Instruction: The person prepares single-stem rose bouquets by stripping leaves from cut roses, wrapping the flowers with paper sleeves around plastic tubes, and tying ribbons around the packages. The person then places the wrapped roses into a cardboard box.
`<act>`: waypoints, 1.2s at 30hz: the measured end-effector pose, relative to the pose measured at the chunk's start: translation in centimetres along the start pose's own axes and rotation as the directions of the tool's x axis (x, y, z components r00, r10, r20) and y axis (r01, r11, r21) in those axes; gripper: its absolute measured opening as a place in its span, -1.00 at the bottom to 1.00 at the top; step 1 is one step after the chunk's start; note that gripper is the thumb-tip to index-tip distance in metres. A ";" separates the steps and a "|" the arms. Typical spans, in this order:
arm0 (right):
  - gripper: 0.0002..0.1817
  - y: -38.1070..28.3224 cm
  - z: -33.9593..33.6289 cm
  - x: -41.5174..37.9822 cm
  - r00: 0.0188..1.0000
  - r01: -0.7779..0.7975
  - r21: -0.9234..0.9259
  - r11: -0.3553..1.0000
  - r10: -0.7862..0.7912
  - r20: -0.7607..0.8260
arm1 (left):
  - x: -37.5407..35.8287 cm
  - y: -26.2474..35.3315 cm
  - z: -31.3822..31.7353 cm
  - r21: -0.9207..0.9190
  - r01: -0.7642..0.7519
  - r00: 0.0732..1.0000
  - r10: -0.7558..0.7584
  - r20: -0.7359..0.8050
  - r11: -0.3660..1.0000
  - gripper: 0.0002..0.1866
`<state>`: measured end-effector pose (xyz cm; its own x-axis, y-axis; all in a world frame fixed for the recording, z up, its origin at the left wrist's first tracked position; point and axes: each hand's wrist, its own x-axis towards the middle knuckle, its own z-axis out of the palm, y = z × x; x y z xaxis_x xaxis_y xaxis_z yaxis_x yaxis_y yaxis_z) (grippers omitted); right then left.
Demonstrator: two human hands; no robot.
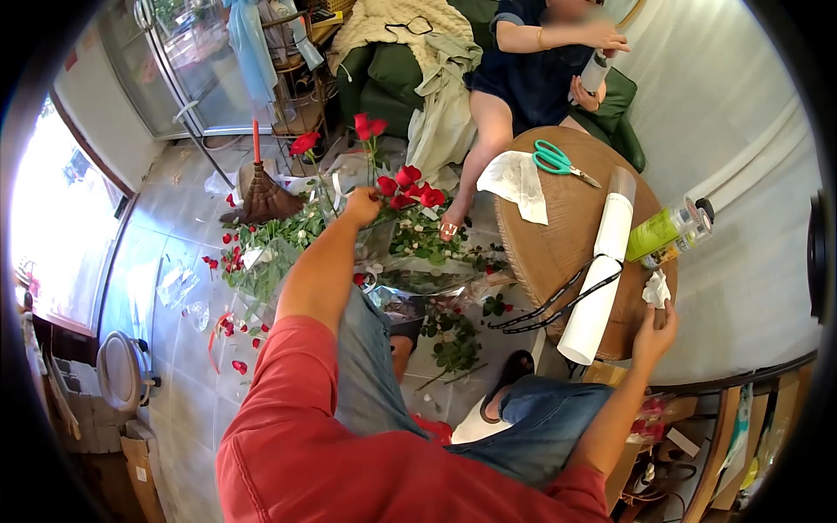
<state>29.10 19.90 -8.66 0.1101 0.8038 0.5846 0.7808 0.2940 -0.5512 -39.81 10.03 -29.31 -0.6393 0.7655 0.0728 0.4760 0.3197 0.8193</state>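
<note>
My left hand (360, 208) is closed among the red roses (407, 179), above a heap of leafy stems (283, 231) on the floor. A long stem from an upright red rose (364, 127) runs down to its fingers; the grip itself is partly hidden. At the edge of the round brown table (567, 205), my right hand (656, 337) pinches a crumpled white tissue (656, 289). Left of it lies a white paper roll (596, 275) with a black strap (558, 301) across it. Green-handled scissors (565, 162) and a white sheet (518, 185) rest farther back.
A person (532, 78) sits on a green sofa across the table, holding a bottle (595, 71). Clear bottles (667, 231) stand at the table's right edge. A broom (267, 193), loose petals (240, 367) and clear plastic wrap (177, 284) are on the tiled floor. Shelves stand at lower right.
</note>
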 end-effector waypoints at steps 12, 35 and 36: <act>-0.59 1.0 1.1 -0.2 0.994 -0.044 0.166 0.985 0.060 -0.089 | -1.9 4.5 -3.6 -0.165 -0.050 0.980 0.016 -0.200 0.985 -0.78; -0.59 -23.4 -7.3 -14.4 0.803 0.338 0.819 0.464 -0.596 0.006 | -25.3 38.2 -17.8 -0.552 -0.511 0.857 0.444 -0.264 0.659 -0.91; -0.56 -24.4 -6.6 -14.8 0.806 0.223 0.856 0.466 -0.582 0.107 | -25.8 38.0 -16.5 -0.557 -0.488 0.864 0.462 -0.201 0.672 -0.91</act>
<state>12.49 -2.53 0.05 -0.4313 0.5322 0.7286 -0.1376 0.7592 -0.6361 -15.22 -6.77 9.34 -0.4540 0.6969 0.5552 0.2956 -0.4700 0.8317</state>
